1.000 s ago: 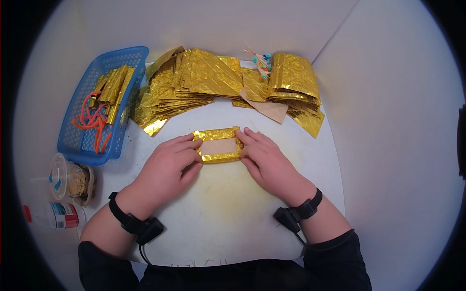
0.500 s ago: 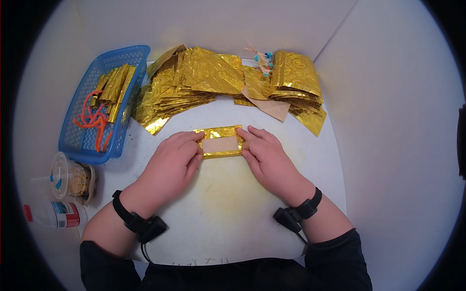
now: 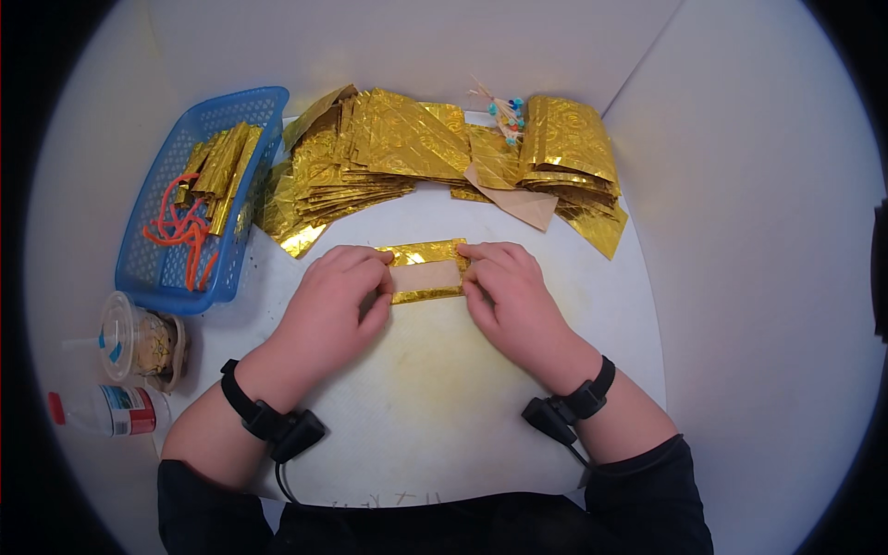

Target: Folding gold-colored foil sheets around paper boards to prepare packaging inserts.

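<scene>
A: Layout, biggest first?

B: White table (image 3: 444, 425) is filling the middle. Wide pile of gold paper (image 3: 398, 139) is spreading along its far side, with a smaller gold stack (image 3: 569, 139) sitting to the right of that. Blue basket (image 3: 176, 302) is standing far left, holding gold strips (image 3: 217, 176) and orange cords (image 3: 194, 240).

A: Hands?

B: Left hand (image 3: 338, 296) is resting at one end of the folded paper (image 3: 425, 276), right hand (image 3: 513, 291) is resting at the other.

A: So where is the paper exactly?

B: It's lying between the hands, on the near side of the pile, not touching it. From the left fingers it's extending right; from the right fingers, left.

A: Long axis?

B: Running left to right, right end sitting slightly farther out. Gold bands are following both long edges, tan panel showing between.

A: Nearer hand?

B: Neither. Both are touching, one per short end. Left fingers are covering part of the left end.

A: Finger state?

B: Each forefinger is bending onto a far corner, each thumb is staying apart from it, by the near corner. Undersides are hiding, so can't tell if they're pinching or only pressing.
</scene>
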Tool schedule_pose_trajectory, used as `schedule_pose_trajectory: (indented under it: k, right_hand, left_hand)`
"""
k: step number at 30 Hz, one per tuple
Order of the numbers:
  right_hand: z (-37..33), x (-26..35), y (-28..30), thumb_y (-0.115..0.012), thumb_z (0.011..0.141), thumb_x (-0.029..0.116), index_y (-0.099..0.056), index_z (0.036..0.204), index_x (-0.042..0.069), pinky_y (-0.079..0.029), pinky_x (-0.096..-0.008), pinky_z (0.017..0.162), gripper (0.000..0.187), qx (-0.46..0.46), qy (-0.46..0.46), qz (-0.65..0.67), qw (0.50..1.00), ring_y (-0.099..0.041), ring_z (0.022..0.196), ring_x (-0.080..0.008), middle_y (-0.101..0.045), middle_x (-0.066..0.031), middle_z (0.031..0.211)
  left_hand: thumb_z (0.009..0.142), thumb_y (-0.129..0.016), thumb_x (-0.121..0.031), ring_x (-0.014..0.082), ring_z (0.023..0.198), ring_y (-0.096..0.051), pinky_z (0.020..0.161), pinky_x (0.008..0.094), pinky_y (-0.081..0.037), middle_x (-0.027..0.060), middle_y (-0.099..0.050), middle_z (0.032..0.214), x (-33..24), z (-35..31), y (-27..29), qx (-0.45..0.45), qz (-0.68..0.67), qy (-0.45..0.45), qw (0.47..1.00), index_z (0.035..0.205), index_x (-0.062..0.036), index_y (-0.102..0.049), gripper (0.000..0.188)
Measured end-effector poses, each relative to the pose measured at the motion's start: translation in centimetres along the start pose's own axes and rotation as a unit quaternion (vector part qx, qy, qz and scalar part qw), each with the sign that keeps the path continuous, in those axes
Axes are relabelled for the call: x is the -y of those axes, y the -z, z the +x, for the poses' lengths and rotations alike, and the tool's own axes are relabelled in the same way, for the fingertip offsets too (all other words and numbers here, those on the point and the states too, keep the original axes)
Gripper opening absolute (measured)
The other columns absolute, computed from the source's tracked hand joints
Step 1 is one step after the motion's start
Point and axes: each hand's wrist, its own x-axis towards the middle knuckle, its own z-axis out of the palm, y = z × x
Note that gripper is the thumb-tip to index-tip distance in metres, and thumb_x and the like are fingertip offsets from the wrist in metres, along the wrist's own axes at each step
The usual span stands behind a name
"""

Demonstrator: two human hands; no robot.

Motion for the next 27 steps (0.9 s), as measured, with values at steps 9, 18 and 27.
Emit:
schedule_pose_trajectory:
  k: [9,18,27]
  right_hand:
    - [0.1,0.1,0.0,-0.077,0.1,0.004,-0.071,0.111,0.005,-0.05,-0.0529,0.116,0.012,0.006,-0.008,0.007,1.0,-0.065,0.134,-0.0363,-0.077,-0.0108,0.141]
    - [0.1,0.0,0.1,-0.073,0.103,0.003,-0.07,0.111,0.003,-0.049,-0.0529,0.118,0.009,-0.001,-0.023,0.043,0.999,-0.064,0.135,-0.0381,-0.075,-0.0134,0.142]
    - [-0.4,-0.9,-0.3,-0.076,0.102,0.004,-0.075,0.115,0.005,-0.05,-0.0522,0.118,0.013,-0.012,-0.005,0.03,0.999,-0.064,0.136,-0.0381,-0.075,-0.0133,0.144]
  left_hand:
    - [0.094,-0.077,-0.003,0.0412,0.135,-0.063,0.118,0.0508,-0.049,0.0178,-0.071,0.141,0.1,-0.6,-0.4,-0.005,-0.001,0.025,1.0,0.107,-0.0043,-0.067,0.016]
    - [0.092,-0.081,-0.005,0.037,0.136,-0.069,0.112,0.0484,-0.057,0.007,-0.079,0.137,1.4,-0.6,0.2,0.038,0.123,-0.127,0.983,0.12,-0.0092,-0.081,0.029]
    - [0.091,-0.08,-0.004,0.0335,0.127,-0.074,0.11,0.0463,-0.058,0.0082,-0.079,0.135,-1.1,-0.6,0.6,0.025,0.158,-0.164,0.973,0.122,-0.0068,-0.081,0.031]
